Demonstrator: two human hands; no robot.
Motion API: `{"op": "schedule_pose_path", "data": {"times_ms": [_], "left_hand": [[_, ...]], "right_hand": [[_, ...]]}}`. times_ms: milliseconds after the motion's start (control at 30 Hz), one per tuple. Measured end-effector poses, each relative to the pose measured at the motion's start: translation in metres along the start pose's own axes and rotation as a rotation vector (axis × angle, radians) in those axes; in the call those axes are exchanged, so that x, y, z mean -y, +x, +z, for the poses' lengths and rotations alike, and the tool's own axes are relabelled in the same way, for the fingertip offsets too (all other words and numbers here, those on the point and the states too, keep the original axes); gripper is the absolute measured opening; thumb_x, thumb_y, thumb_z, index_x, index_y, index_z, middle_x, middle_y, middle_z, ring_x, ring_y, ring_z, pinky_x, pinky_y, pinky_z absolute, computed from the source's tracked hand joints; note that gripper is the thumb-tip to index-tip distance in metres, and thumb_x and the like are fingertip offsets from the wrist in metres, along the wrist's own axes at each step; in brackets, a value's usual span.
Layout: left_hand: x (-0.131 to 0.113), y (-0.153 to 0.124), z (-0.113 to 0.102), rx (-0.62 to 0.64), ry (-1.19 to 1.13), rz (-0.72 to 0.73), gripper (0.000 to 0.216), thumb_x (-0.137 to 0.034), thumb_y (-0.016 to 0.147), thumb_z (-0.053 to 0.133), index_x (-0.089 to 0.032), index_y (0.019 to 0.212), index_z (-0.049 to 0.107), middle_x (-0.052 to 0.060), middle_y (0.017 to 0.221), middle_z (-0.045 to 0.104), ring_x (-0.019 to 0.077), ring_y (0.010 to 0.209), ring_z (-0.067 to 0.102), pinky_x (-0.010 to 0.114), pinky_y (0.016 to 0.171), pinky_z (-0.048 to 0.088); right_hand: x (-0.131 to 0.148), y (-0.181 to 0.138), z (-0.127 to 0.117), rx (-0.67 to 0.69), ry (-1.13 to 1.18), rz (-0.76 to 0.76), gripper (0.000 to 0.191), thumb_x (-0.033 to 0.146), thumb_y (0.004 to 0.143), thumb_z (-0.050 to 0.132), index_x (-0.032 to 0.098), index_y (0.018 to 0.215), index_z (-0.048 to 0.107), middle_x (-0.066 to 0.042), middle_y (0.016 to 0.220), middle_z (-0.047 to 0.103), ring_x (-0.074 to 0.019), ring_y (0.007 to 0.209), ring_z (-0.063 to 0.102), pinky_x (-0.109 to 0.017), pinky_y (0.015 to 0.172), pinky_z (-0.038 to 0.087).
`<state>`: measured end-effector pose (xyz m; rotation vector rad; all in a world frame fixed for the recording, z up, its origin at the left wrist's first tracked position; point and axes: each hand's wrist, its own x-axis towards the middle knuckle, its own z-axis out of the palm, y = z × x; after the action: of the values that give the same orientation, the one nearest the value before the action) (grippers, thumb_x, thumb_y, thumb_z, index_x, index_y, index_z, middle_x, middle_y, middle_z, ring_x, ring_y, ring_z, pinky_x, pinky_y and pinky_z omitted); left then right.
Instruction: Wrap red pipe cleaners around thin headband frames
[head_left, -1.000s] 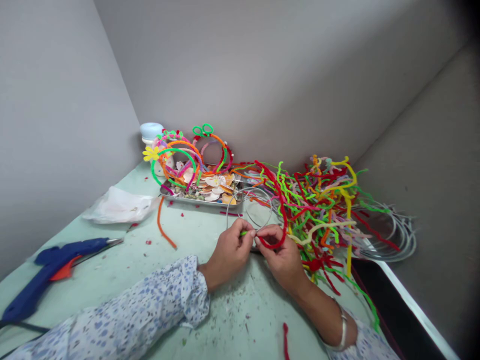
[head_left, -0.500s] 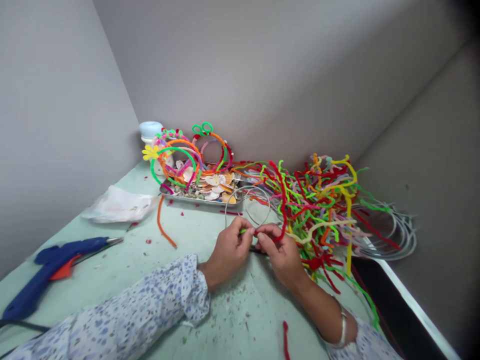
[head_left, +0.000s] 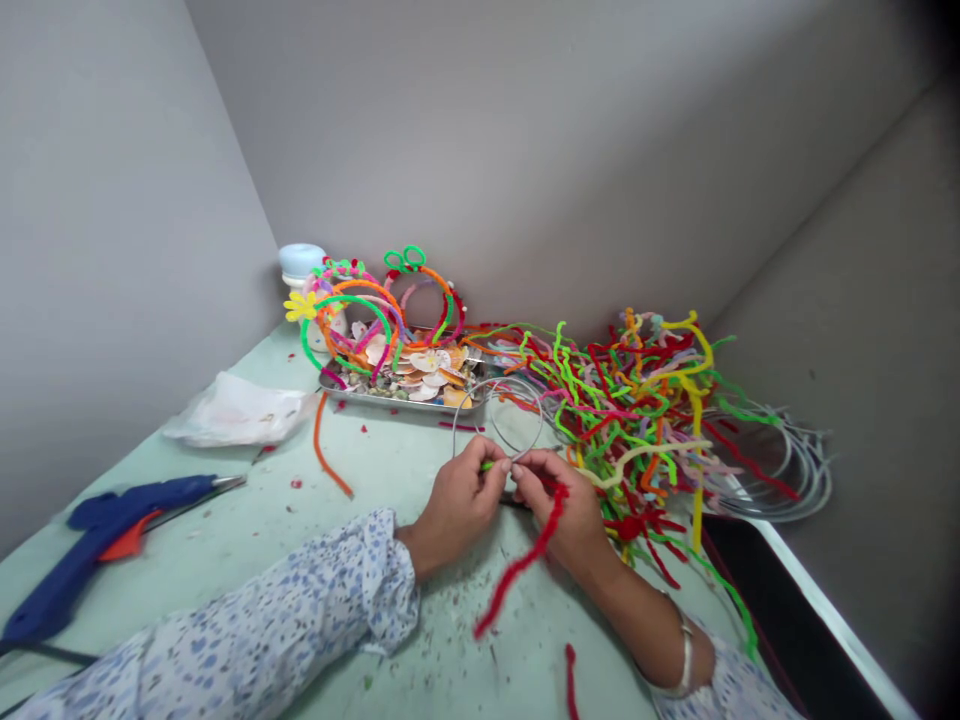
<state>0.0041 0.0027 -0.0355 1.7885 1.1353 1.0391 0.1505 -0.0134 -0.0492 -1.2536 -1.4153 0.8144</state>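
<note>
Well left of my grip lies a blue glue gun [head_left: 112, 545], with a pale plastic bag [head_left: 232, 412] beyond it. Nearer, my left hand [head_left: 465, 495] is clamped on a wire hoop [head_left: 510, 380], some green fuzz [head_left: 487, 466] showing at the pinch. Just beside it, thumb and forefinger of my right hand [head_left: 564, 505] are together on the red pipe cleaner [head_left: 526, 561]; its covered end I can't make out. A moment ago its free length arched up past my right knuckles; now it trails down toward me, so I judge it has swung partway round the wire. Right of my grip sprawls a heap of coloured pipe cleaners [head_left: 622, 400].
</note>
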Motion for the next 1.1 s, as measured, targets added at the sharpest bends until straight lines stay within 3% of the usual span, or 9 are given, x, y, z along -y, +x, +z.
{"op": "schedule_pose_path", "data": {"times_ms": [367, 1100], "left_hand": [[0.0004, -0.0027, -0.0011, 0.053, -0.119, -0.036, 0.014, -0.031, 0.091, 0.045, -0.02, 0.099, 0.049, 0.0, 0.085, 0.059, 0.013, 0.069, 0.053, 0.025, 0.064, 0.041], [0.0044, -0.0029, -0.0022, 0.087, -0.084, -0.01, 0.013, -0.033, 0.092, 0.043, -0.021, 0.093, 0.048, -0.003, 0.074, 0.053, 0.0129, 0.066, 0.049, 0.025, 0.062, 0.037]], "right_hand": [[0.0023, -0.0002, -0.0006, -0.023, -0.013, 0.016, 0.014, 0.033, 0.084, 0.059, 0.02, 0.081, 0.062, -0.001, 0.069, 0.064, -0.0162, 0.06, 0.058, -0.026, 0.057, 0.048], [-0.0018, -0.0002, -0.0023, 0.019, -0.007, -0.026, 0.011, 0.029, 0.085, 0.055, 0.02, 0.079, 0.058, 0.001, 0.066, 0.058, -0.0147, 0.058, 0.052, -0.024, 0.054, 0.043]]}}
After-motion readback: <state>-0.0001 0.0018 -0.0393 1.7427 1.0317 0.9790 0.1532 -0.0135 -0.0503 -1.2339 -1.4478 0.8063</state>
